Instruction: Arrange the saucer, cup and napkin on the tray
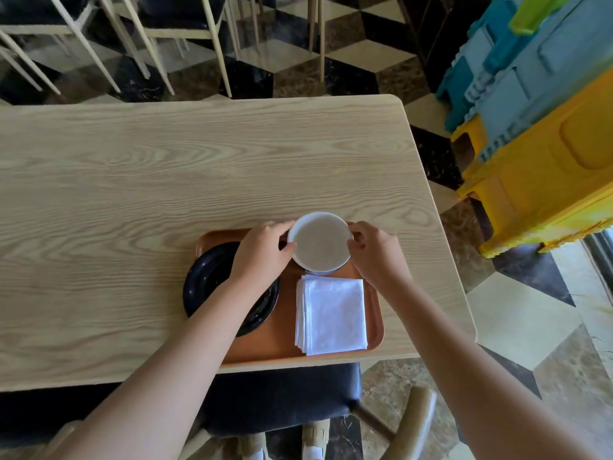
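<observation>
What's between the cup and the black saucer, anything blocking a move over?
Only the left hand and its forearm, which lie across the saucer while both hands hold the cup by its rim. The right hand is on the far side. The napkin sits clear, nearer the person, on the tray.

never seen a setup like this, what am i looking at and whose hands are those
There is no machine here. The single picture comes from a wide-angle camera worn on a person's head, looking forward and down, so the two bare arms reaching in from the bottom are that person's own.

On the wooden table lies an orange tray. On its left part sits a black saucer, partly hidden by the left arm. On its right part lies a folded white napkin.

Both hands hold a white cup by its rim at the far end of the tray: the left hand on one side, the right hand on the other. Whether the cup rests on the tray or is lifted, I cannot tell.
</observation>
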Available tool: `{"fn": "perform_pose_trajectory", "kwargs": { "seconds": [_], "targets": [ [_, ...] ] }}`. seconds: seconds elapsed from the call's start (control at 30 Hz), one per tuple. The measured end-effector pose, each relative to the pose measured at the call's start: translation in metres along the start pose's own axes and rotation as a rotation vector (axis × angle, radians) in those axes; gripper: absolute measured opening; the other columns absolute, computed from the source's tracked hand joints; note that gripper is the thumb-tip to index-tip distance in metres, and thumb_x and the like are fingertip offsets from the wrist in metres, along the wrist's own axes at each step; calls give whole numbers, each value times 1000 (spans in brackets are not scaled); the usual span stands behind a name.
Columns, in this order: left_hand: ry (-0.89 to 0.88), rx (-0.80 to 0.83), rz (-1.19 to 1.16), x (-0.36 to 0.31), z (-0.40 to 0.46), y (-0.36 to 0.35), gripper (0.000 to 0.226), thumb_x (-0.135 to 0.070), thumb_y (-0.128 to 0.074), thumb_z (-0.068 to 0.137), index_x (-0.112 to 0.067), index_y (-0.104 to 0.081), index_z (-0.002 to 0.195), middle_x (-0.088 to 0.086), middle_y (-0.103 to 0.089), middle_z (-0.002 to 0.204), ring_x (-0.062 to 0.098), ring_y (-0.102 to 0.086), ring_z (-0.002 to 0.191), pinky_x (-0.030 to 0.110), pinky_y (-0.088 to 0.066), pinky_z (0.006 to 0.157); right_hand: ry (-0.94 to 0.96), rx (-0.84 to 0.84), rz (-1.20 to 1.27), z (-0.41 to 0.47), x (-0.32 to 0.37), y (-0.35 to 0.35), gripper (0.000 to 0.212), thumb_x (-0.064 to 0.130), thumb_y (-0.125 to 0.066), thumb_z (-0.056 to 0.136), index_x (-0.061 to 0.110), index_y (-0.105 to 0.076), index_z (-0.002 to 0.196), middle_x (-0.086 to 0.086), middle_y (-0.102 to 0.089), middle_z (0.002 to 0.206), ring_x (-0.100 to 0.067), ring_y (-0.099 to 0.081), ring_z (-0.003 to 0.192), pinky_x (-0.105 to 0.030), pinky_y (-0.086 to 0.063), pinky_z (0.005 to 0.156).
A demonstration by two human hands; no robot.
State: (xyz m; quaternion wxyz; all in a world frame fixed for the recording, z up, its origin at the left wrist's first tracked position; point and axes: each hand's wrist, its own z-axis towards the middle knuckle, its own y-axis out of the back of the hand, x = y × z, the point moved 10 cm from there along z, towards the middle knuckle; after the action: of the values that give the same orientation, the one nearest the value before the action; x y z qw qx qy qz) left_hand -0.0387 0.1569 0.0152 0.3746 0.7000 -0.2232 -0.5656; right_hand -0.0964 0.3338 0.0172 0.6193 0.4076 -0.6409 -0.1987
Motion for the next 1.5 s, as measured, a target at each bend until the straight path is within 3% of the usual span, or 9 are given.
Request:
{"fn": "perform_pose_trajectory", "kwargs": {
  "seconds": [0.3,0.43,0.53,0.6,0.77,0.9,1.03,1.23,1.5],
  "targets": [
    [-38,-64,33,-3,-15,4,48,-15,-58,87,-8,-47,133,13,-58,127,27,-50,120,31,-37,99,-10,-10,23,-10,-7,2,32,15,-51,88,21,-59,118,-6,-70,103,-27,-62,95,-33,-47,77],
    [-314,-255,100,-28,-73,11,38,-15,-50,88,-3,-55,123,15,-58,126,25,-47,125,27,-31,109,214,-114,-153,-54,-15,13,30,22,-54,88,14,-61,116,-7,-66,115,-28,-61,104,-38,-54,79],
    [-549,-64,259,-44,-122,-43,40,-17,-53,86,-7,-56,125,15,-56,132,24,-48,127,33,-38,107,482,0,-362,-94,-29,-16,47,34,-52,82,11,-60,122,-11,-57,133,-26,-52,125,-37,-46,100],
    [-531,49,348,-37,-133,-75,46,-21,-57,83,-11,-54,128,16,-53,136,25,-49,126,34,-44,102,532,105,-457,-107,-43,-38,52,39,-49,81,12,-58,125,-10,-52,138,-24,-46,129,-40,-39,104],
    [-432,145,421,-19,-133,-100,48,-23,-69,75,-13,-61,120,17,-58,130,25,-53,122,31,-51,92,515,136,-458,-108,-48,-52,49,40,-48,81,14,-62,119,-11,-55,136,-23,-49,127,-35,-32,104],
    [-414,135,464,-17,-135,-96,41,-25,-59,81,-13,-60,121,16,-57,131,24,-52,124,30,-48,94,537,150,-460,-108,-43,-57,47,40,-49,83,15,-61,121,-12,-54,136,-25,-49,128,-37,-38,104],
    [-389,161,460,-13,-139,-90,50,-27,-72,74,-12,-61,121,15,-57,131,23,-51,124,28,-49,92,539,163,-486,-110,-37,-62,47,41,-46,83,17,-62,121,-11,-55,135,-24,-50,127,-41,-49,99],
    [-384,79,474,-7,-140,-81,42,-23,-38,88,-11,-60,122,15,-57,132,23,-50,125,26,-48,93,545,123,-500,-113,-32,-68,46,40,-44,85,16,-62,120,-11,-54,136,-24,-49,128,-43,-45,100],
    [-355,171,501,-7,-140,-86,51,-24,-75,72,-11,-62,119,14,-59,130,23,-53,123,27,-50,89,561,80,-549,-115,-27,-65,47,40,-43,85,17,-62,121,-10,-55,136,-25,-50,127,-43,-41,101]
  ]
}}
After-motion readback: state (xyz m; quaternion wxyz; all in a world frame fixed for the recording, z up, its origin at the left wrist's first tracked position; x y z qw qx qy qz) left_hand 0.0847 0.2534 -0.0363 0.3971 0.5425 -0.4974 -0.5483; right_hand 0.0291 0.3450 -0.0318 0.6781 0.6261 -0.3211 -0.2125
